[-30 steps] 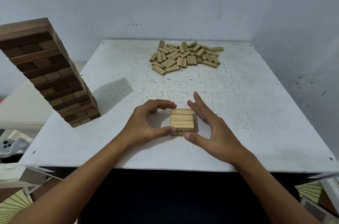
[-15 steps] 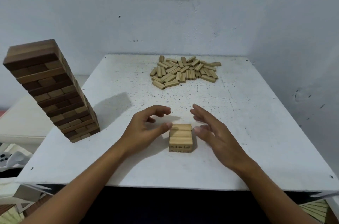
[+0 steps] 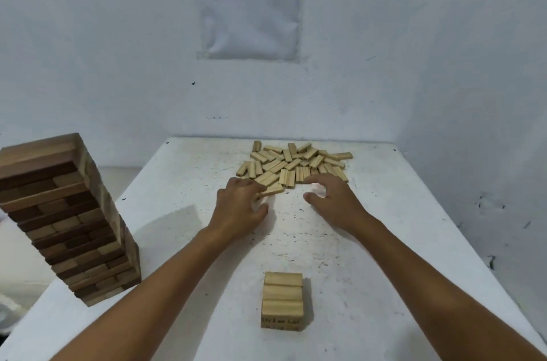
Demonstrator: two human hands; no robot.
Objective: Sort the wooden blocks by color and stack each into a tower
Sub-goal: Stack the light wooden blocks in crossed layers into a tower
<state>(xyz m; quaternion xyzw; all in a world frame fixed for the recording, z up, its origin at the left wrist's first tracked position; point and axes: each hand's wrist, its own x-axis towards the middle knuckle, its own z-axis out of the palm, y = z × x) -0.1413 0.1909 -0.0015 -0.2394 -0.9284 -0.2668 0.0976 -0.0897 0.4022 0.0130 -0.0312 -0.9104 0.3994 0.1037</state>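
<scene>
Head view: both hands reach the pile of light wooden blocks (image 3: 296, 167) at the white worktop's (image 3: 399, 242) far end. Left hand (image 3: 241, 208) curls onto a block; right hand (image 3: 333, 202) loosely curled, empty. Short light stack (image 3: 282, 300) sits near; dark tower (image 3: 63, 212) left.

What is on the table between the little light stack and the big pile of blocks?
Only the two hands: the left hand and right hand reach toward the pile. Between them and the stack, the head view shows bare table.
</scene>
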